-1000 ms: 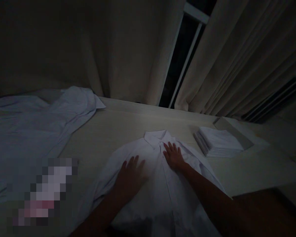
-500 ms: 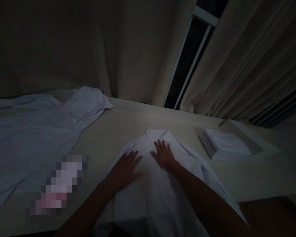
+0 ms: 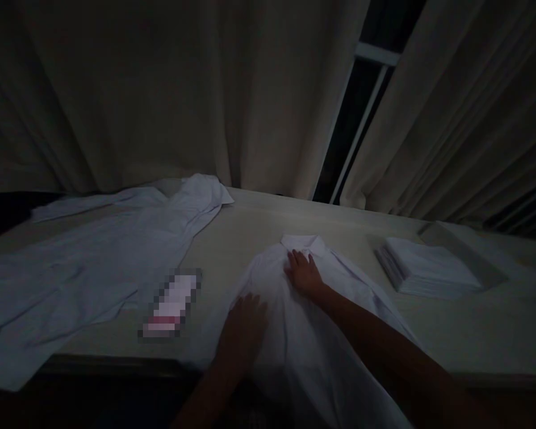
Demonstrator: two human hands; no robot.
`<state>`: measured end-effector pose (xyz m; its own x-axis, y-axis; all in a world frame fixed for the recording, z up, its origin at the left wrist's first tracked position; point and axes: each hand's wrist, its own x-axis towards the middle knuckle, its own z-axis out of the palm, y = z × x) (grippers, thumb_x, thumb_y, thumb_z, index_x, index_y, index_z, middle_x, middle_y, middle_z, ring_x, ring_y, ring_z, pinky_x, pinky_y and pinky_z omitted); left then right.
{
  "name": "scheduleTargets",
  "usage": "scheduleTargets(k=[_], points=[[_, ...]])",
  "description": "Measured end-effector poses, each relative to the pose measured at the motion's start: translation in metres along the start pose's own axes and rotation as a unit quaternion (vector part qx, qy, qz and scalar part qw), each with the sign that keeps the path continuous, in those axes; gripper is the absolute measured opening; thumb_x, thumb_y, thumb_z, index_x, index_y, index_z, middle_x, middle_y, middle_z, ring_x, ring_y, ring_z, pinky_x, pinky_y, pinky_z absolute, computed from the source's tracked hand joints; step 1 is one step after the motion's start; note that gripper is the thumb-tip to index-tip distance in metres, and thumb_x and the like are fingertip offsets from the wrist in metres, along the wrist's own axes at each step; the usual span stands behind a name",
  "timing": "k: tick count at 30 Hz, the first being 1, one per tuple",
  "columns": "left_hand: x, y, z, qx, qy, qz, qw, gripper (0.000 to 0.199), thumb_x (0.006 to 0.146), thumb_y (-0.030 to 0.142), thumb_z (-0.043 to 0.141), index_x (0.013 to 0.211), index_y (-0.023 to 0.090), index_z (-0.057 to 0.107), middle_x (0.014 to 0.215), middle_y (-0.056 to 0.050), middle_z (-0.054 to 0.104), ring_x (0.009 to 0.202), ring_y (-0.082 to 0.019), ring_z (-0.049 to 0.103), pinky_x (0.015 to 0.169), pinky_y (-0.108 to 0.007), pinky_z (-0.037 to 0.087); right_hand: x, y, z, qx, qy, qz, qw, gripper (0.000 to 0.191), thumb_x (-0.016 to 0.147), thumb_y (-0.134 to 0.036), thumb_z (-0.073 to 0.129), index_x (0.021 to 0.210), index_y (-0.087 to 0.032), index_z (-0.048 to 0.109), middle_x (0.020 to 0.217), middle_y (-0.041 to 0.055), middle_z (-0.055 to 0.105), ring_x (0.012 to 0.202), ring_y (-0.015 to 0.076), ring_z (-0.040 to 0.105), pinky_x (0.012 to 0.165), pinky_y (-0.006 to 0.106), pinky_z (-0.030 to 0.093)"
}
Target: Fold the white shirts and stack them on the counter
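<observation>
A white collared shirt (image 3: 277, 339) lies front up before me, its collar pointing to the back of the table and its lower part hanging over the front edge. Just below the collar, my right hand (image 3: 304, 275) rests on the cloth with fingers stretched out. My left hand (image 3: 245, 325), slightly blurred, lies lower on the left side of the same shirt, palm down and fingers extended. Neither hand grips anything.
Another white shirt (image 3: 129, 238) is spread at the left. Near it lies a pixelated pink-and-white item (image 3: 172, 304). A stack of folded white cloth (image 3: 429, 268) stands at the right, beside a pale flat board or box (image 3: 464, 256). Curtains (image 3: 277, 101) hang behind the pale table (image 3: 250, 214).
My left hand has slid down the shirt toward me, while my right hand stays near the collar. The view has shifted left, showing more of the other shirt and the table's front edge.
</observation>
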<state>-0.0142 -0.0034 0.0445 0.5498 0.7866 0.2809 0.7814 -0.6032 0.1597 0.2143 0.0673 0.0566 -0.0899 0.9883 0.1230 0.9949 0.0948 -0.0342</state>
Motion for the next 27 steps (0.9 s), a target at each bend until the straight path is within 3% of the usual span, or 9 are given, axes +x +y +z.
scheduleTargets(k=[2, 5, 9, 12, 15, 17, 20, 22, 27], points=[[-0.027, 0.012, -0.006, -0.037, 0.012, -0.051, 0.998, 0.026, 0.090, 0.023, 0.042, 0.099, 0.018, 0.066, 0.104, -0.011, 0.067, 0.103, -0.026, 0.059, 0.095, -0.042, 0.040, -0.024, -0.016, -0.005, 0.027, 0.040, -0.012, 0.999, 0.058, 0.099, -0.048, 0.025, 0.145, -0.016, 0.035, 0.151, 0.0136, 0.034, 0.137, 0.0260, 0.032, 0.112, 0.045, 0.020], [-0.075, 0.025, 0.002, -0.112, 0.009, -0.206, 0.972, 0.026, 0.090, 0.036, 0.041, 0.081, 0.019, 0.060, 0.083, -0.007, 0.064, 0.082, -0.023, 0.059, 0.079, -0.038, 0.044, -0.064, -0.023, -0.001, 0.051, 0.064, 0.022, 0.996, 0.057, 0.097, -0.051, 0.030, 0.142, -0.017, 0.040, 0.148, 0.0140, 0.039, 0.134, 0.0269, 0.037, 0.110, 0.044, 0.026], [-0.122, 0.021, 0.039, -0.242, 0.017, -0.437, 0.866, 0.041, 0.070, 0.058, 0.059, 0.081, 0.018, 0.056, 0.084, -0.010, 0.065, 0.080, -0.027, 0.063, 0.072, -0.037, 0.049, -0.097, -0.005, 0.015, 0.059, 0.028, 0.067, 0.996, 0.059, 0.096, -0.053, 0.032, 0.139, -0.015, 0.044, 0.148, 0.0166, 0.039, 0.136, 0.0292, 0.033, 0.110, 0.047, 0.023], [-0.127, 0.006, 0.059, -0.248, 0.043, -0.485, 0.838, 0.058, 0.055, 0.061, 0.068, 0.088, 0.014, 0.058, 0.097, -0.019, 0.067, 0.096, -0.035, 0.064, 0.080, -0.039, 0.050, -0.105, 0.005, 0.024, 0.062, 0.024, 0.071, 0.995, 0.061, 0.097, -0.054, 0.028, 0.142, -0.015, 0.041, 0.152, 0.0157, 0.033, 0.141, 0.0287, 0.025, 0.113, 0.049, 0.014], [-0.120, -0.001, 0.062, -0.216, 0.043, -0.491, 0.843, 0.061, 0.064, 0.060, 0.060, 0.099, 0.011, 0.059, 0.106, -0.023, 0.066, 0.105, -0.037, 0.063, 0.083, -0.041, 0.051, -0.106, 0.005, 0.027, 0.070, 0.030, 0.079, 0.994, 0.063, 0.098, -0.055, 0.024, 0.144, -0.015, 0.038, 0.153, 0.0152, 0.029, 0.142, 0.0287, 0.021, 0.114, 0.050, 0.007], [-0.118, 0.000, 0.059, -0.220, 0.011, -0.478, 0.850, 0.052, 0.074, 0.057, 0.049, 0.099, 0.014, 0.060, 0.105, -0.020, 0.068, 0.103, -0.035, 0.065, 0.082, -0.041, 0.051, -0.107, 0.004, 0.027, 0.080, 0.029, 0.080, 0.993, 0.064, 0.097, -0.056, 0.023, 0.144, -0.015, 0.038, 0.154, 0.0149, 0.028, 0.143, 0.0287, 0.020, 0.114, 0.050, 0.006], [-0.124, 0.004, 0.044, -0.227, -0.037, -0.482, 0.845, 0.040, 0.080, 0.049, 0.035, 0.085, 0.021, 0.063, 0.095, -0.015, 0.072, 0.096, -0.033, 0.068, 0.081, -0.042, 0.052, -0.108, 0.003, 0.025, 0.095, 0.027, 0.084, 0.992, 0.065, 0.097, -0.057, 0.022, 0.145, -0.016, 0.038, 0.155, 0.0136, 0.026, 0.144, 0.0281, 0.018, 0.115, 0.050, 0.004], [-0.130, 0.007, 0.025, -0.238, -0.024, -0.483, 0.842, 0.036, 0.079, 0.046, 0.034, 0.076, 0.023, 0.062, 0.087, -0.012, 0.073, 0.093, -0.033, 0.069, 0.080, -0.042, 0.053, -0.109, 0.004, 0.025, 0.103, 0.025, 0.086, 0.991, 0.065, 0.097, -0.057, 0.022, 0.145, -0.016, 0.037, 0.155, 0.0132, 0.026, 0.144, 0.0279, 0.017, 0.115, 0.050, 0.004], [-0.127, 0.004, -0.061, -0.256, 0.050, -0.463, 0.847, 0.039, 0.073, 0.053, 0.042, 0.078, 0.022, 0.064, 0.076, -0.007, 0.072, 0.078, -0.029, 0.069, 0.068, -0.041, 0.055, -0.108, 0.004, 0.027, 0.112, 0.030, 0.082, 0.990, 0.066, 0.097, -0.056, 0.021, 0.146, -0.015, 0.036, 0.155, 0.0144, 0.025, 0.144, 0.0284, 0.016, 0.115, 0.051, 0.001]])
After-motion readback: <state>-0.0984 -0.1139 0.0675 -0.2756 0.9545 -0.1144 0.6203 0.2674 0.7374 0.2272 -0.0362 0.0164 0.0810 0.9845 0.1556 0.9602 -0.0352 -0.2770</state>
